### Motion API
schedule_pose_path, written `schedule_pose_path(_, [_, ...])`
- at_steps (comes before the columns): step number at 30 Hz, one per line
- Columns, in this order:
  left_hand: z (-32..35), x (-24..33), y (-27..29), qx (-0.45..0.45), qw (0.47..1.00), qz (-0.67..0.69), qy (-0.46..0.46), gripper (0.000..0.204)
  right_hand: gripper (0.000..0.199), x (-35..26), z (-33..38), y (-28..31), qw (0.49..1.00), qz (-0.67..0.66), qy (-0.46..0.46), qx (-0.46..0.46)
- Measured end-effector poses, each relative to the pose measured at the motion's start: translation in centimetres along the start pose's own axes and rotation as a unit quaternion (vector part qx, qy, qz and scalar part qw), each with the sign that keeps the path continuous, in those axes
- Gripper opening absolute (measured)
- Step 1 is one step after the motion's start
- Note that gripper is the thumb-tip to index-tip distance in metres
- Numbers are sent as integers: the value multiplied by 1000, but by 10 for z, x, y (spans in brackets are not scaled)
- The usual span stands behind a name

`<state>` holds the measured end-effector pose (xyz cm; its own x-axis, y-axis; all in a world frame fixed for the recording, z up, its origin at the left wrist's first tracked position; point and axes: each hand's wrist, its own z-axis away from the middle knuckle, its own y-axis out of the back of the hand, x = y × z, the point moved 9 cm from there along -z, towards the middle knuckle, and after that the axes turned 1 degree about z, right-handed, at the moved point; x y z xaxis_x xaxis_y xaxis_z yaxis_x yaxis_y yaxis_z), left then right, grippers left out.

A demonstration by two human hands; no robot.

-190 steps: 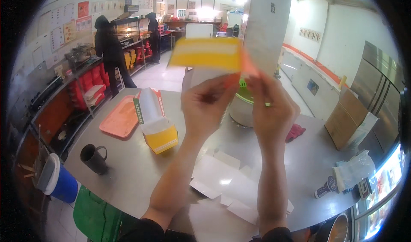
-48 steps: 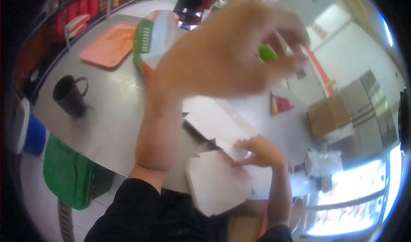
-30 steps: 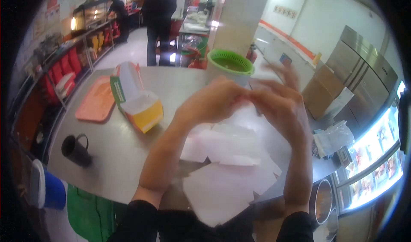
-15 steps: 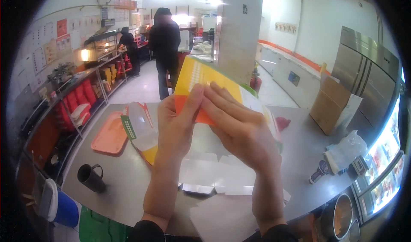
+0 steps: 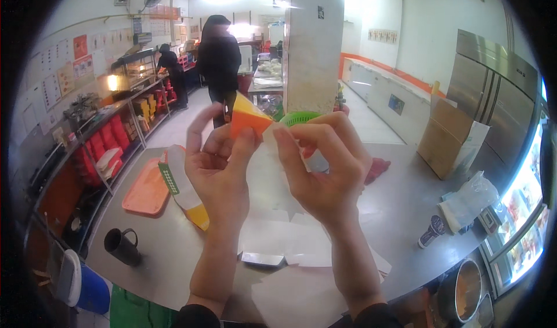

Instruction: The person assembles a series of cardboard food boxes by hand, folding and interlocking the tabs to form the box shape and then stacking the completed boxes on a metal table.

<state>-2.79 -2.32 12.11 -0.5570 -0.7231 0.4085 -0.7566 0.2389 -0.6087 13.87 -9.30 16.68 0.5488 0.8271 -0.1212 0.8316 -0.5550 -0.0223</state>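
Note:
In front of me, above the grey table, I hold a thin printed carton with an orange and yellow panel (image 5: 250, 120) and a green edge (image 5: 299, 118). My left hand (image 5: 220, 168) pinches the orange corner between thumb and fingers, with one finger raised. At the carton's other side, the thumb and forefinger of my right hand (image 5: 328, 162) press together on its edge. White cardboard blanks (image 5: 296, 290) lie on the table below my wrists. Another carton piece, green and yellow (image 5: 197, 215), rests beside my left forearm. My hands hide part of the held carton.
An orange tray (image 5: 145, 194) and a dark mug (image 5: 123, 247) stand at left. To the right are a paper cup (image 5: 431, 231), a plastic bag (image 5: 469, 199) and a brown box (image 5: 445, 139). A person in black (image 5: 219, 61) stands beyond the table.
The carton has turned, so less of its yellow face shows and its green edge comes into view. My hands have moved apart, and my right fingers have curled into a pinch.

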Motion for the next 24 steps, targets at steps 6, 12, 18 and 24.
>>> schedule_pose_path(6, [4,-31,6,-86,985,-136,64,8,12,14,8,-11,996,31,-79,-36])
schedule_pose_path(12, [-2,-18,-3,-103,987,-112,47,22,16,18,4,-9,991,18,-109,-81])
schedule_pose_path(18, [-4,-24,4,-152,974,-159,52,19,13,16,0,-3,990,-29,-109,-86])
schedule_pose_path(24, [-11,-32,20,-98,991,-41,79,18,10,21,2,-9,987,-50,-96,-122])
